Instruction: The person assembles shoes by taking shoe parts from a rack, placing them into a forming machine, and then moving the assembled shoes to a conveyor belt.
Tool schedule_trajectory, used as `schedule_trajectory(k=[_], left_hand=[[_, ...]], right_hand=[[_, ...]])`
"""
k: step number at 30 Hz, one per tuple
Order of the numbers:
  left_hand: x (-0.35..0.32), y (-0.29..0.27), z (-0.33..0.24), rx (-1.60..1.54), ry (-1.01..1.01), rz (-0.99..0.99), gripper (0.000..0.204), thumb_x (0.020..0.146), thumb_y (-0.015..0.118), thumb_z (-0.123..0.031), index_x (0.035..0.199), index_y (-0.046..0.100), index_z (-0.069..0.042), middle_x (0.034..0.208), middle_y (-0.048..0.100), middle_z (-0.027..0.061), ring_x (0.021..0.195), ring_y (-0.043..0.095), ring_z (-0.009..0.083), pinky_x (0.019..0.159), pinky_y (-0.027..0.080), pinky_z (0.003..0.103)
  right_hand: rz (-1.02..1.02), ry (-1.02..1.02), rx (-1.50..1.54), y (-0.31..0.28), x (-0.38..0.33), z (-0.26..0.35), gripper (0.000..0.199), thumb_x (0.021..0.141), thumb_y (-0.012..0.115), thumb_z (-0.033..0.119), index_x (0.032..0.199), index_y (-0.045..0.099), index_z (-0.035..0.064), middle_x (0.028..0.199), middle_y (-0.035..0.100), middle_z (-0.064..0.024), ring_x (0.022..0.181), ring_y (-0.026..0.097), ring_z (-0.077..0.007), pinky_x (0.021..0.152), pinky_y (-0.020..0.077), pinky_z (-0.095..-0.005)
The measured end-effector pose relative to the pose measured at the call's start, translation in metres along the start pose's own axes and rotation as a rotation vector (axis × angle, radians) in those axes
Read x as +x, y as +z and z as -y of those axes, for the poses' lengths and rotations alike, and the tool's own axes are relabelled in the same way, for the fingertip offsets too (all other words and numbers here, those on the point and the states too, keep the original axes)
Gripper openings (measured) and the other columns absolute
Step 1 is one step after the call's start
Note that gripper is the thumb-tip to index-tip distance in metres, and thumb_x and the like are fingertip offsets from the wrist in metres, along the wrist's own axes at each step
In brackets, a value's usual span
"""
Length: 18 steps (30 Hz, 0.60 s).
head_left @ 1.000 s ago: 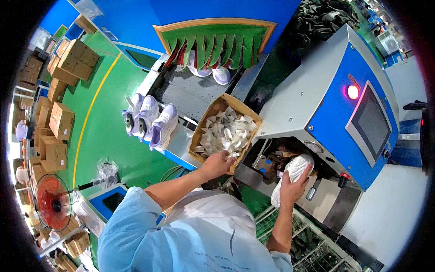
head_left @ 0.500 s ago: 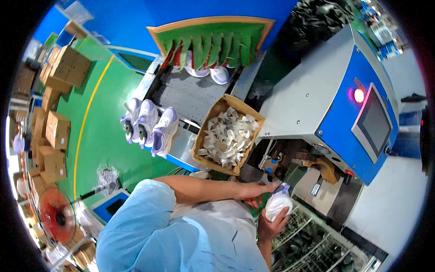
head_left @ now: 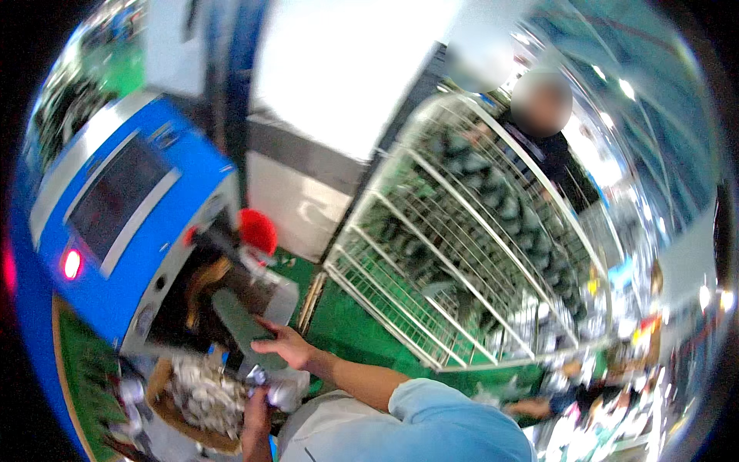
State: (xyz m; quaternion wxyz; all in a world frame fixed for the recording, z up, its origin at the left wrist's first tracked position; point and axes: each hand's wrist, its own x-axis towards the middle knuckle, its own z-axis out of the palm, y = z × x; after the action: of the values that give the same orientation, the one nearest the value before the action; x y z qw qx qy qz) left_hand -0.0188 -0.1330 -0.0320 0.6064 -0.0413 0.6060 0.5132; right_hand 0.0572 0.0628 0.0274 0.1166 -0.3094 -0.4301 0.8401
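Observation:
A white and lavender shoe, smeared by motion, sits low in front of my body. My left hand grips it, the fingers partly hidden. My right hand reaches leftward above the shoe with fingers stretched out and apart, and nothing shows in it. Its fingertips are beside a long grey-green pad-like piece at the machine's front; whether they touch it I cannot tell. The blue and grey machine stands on the left, with a dark screen and a lit red lamp.
Below the machine is a cardboard box of white curved pieces. A red round object stands beside the machine. On the right, a large white wire rack holds several dark, shoe-shaped pieces. A person stands behind it.
My view has swung far to the right, bringing in the wire rack. The shoe has passed from my right hand to my left. My right hand has let go and now reaches toward the machine.

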Motion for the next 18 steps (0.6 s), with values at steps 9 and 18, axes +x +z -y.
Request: schedule_trajectory(k=[9, 18], left_hand=[[-0.013, -0.002, -0.015, 0.207, 0.259, 0.153, 0.033, 0.086, 0.067, -0.017, 0.114, 0.053, -0.006, 0.099, 0.052, 0.0043, 0.081, 0.049, 0.0145, 0.067, 0.045, 0.029], [-0.003, 0.134, -0.055, 0.536, 0.145, 0.072, 0.039, 0.086, 0.062, -0.014, 0.124, 0.060, -0.010, 0.100, 0.064, 0.0072, 0.073, 0.058, 0.0150, 0.059, 0.049, 0.029]], right_hand=[[-0.672, -0.669, 0.143, -0.220, -0.269, 0.112, 0.072, 0.085, 0.067, 0.012, 0.148, 0.033, 0.0059, 0.120, 0.060, -0.0132, 0.095, 0.063, -0.0205, 0.086, 0.0539, -0.0389], [-0.543, -1.535, 0.524, -0.348, -0.515, 0.147, 0.047, 0.096, 0.049, 0.033, 0.127, 0.052, -0.0021, 0.102, 0.062, -0.0231, 0.058, 0.056, -0.0175, 0.049, 0.0440, -0.0253]])
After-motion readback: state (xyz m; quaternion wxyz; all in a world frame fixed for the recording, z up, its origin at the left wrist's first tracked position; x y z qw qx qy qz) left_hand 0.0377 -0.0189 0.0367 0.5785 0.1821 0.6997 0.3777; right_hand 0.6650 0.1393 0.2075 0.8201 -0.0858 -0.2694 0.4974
